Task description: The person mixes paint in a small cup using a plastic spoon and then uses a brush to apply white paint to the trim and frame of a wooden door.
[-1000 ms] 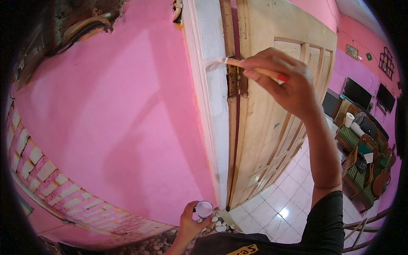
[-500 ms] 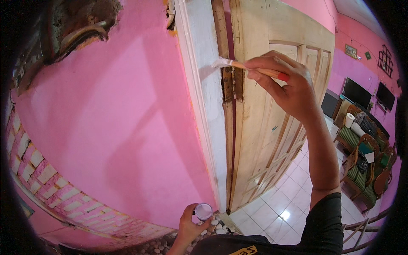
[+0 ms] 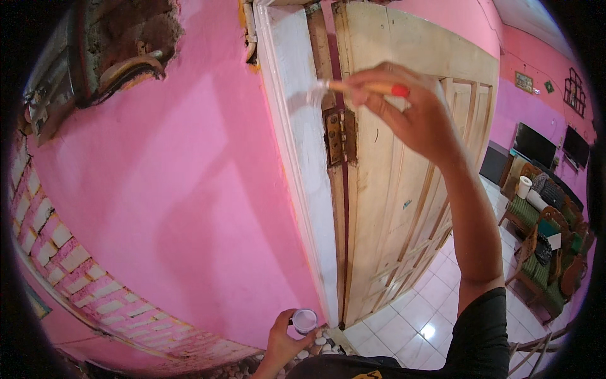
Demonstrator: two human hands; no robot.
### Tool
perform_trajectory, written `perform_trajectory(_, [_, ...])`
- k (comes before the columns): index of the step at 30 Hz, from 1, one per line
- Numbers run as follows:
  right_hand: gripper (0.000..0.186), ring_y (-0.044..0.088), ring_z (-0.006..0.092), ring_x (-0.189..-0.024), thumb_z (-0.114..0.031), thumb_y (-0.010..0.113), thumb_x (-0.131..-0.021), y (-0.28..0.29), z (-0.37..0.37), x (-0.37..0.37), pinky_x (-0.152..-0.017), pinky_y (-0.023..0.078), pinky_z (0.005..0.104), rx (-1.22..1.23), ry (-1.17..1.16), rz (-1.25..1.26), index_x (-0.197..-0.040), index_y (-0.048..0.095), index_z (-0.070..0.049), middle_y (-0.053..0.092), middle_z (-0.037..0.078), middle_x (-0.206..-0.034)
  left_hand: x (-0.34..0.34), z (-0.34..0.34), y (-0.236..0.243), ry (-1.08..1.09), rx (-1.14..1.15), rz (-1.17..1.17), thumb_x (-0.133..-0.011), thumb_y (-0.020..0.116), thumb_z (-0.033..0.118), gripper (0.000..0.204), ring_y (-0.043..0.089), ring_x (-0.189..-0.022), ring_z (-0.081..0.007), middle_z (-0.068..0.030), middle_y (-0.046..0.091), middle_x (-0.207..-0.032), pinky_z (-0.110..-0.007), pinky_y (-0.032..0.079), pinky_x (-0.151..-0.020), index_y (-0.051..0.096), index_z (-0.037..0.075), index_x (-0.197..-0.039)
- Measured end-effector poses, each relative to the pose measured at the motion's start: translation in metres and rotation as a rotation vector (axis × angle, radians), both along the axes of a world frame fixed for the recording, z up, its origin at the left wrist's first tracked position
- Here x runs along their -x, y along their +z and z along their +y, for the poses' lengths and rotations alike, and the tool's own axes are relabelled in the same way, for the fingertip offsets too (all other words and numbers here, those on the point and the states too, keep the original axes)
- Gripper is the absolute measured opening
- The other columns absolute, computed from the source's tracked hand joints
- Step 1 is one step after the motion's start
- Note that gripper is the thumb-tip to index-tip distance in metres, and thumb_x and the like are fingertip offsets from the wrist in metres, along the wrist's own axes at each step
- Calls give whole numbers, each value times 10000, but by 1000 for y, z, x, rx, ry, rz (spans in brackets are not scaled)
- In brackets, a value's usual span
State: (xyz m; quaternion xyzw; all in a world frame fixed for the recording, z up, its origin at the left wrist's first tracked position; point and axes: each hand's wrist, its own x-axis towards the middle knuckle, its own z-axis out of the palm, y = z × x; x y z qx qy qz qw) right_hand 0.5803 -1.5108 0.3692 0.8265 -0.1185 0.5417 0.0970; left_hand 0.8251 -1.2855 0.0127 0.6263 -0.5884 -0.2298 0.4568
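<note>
My right hand (image 3: 410, 114) grips a paintbrush (image 3: 366, 87) with a wooden handle and red tip. Its pale, motion-blurred bristles are at the white-painted door frame (image 3: 293, 151), just above a rusty hinge (image 3: 339, 136). The hinge joins the frame to an unpainted wooden panelled door (image 3: 391, 202). Low at the bottom of the picture, my left hand (image 3: 285, 338) holds a small cup of pale lilac-white paint (image 3: 303, 321) in front of the pink wall (image 3: 189, 164).
A broken, exposed patch with a pipe (image 3: 132, 50) is at upper left, and patterned brickwork (image 3: 69, 252) at lower left. Pebbles (image 3: 325, 344) lie below the frame, beside white floor tiles (image 3: 426, 316). At right are wooden seats (image 3: 536, 259) with items on them and dark screens (image 3: 533, 145).
My right hand and the brush have moved upward along the frame, now sitting higher relative to the hinge. The whole view has shifted slightly; my left hand still holds the cup.
</note>
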Motion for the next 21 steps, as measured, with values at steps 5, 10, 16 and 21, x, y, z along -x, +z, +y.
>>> perform_trajectory(5, [217,727,230,-971,-204,737,-963,32,-9,-5,-846,562,329,183,87,-236,-1112,754,-47,759,103,-1080,3,-4,-6,26,-19,-35,-754,909,200,624,699,-1033,-203,-140,697,-1107,-348,554,-924,585,-4,-1247])
perform_trajectory(10, [238,713,239,-911,-164,729,-957,18,-8,-5,-792,570,331,356,-34,-159,-1170,740,-57,740,89,-1026,5,-8,-8,9,-1,33,-733,932,244,656,711,-1038,-262,-164,700,-1096,-373,566,-922,591,-21,-1227])
perform_trajectory(16, [376,714,214,-839,-138,760,-896,-46,15,12,-707,594,344,202,-56,256,-1268,705,-145,703,61,-952,10,-7,-3,36,58,26,-761,902,174,586,698,-1047,-209,-143,706,-1099,-352,554,-933,585,-8,-1220])
perform_trajectory(21, [362,716,202,-789,-150,764,-907,-45,15,20,-670,596,345,119,-5,297,-1265,714,-171,704,44,-945,2,-14,-21,-12,69,59,-751,916,202,612,706,-1051,-246,-157,705,-1096,-366,562,-934,586,-16,-1218])
